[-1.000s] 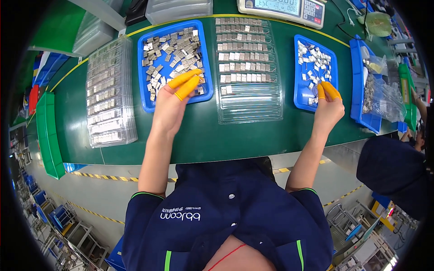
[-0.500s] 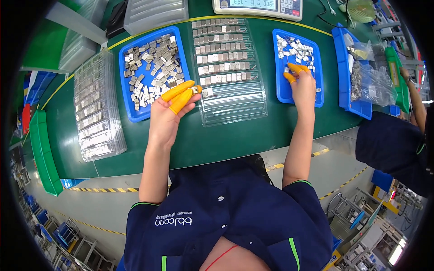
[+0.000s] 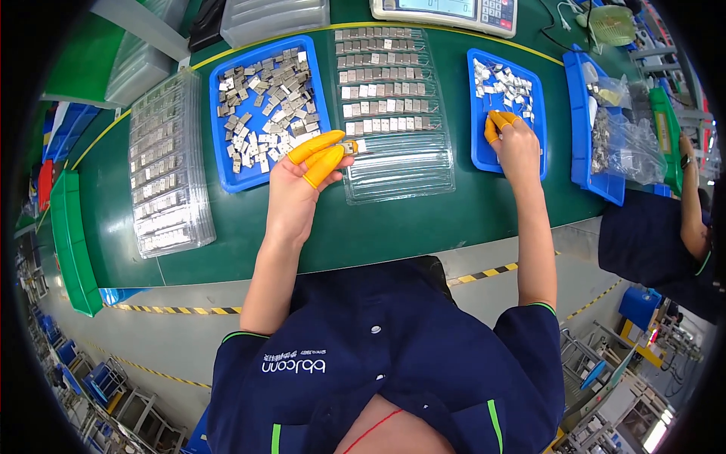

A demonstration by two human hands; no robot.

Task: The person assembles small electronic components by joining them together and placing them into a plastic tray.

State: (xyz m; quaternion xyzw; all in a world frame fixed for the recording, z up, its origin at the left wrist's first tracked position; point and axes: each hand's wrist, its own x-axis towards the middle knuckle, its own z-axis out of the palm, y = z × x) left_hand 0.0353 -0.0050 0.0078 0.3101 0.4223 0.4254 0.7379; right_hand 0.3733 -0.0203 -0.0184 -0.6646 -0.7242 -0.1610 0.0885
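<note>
My left hand (image 3: pixel 299 178), with yellow finger cots, pinches a small metal connector (image 3: pixel 349 147) between thumb and fingers. It hovers over the left edge of a clear ribbed plastic tray (image 3: pixel 397 178), whose far rows hold several metal connectors (image 3: pixel 389 89). Over the near part of a blue tray (image 3: pixel 484 159) on the right, my right hand (image 3: pixel 520 151) has its yellow-covered fingertips pressed together; what they hold, if anything, is hidden. Small white pieces (image 3: pixel 516 85) lie in that tray beyond the fingers. Left of my left hand, another blue tray (image 3: pixel 323 98) carries many loose metal connectors (image 3: pixel 283 94).
Stacked clear trays (image 3: pixel 170 170) with connectors stand at the left, beside a green bin (image 3: pixel 72 242). A digital scale (image 3: pixel 454 13) sits at the back. On the right are a blue bin (image 3: pixel 581 151) with plastic bags and a co-worker's arm (image 3: pixel 690 189).
The view has shifted slightly. My left hand has moved a little right with the connector, closer over the clear tray. My right hand stays at the right blue tray, fingertips now together.
</note>
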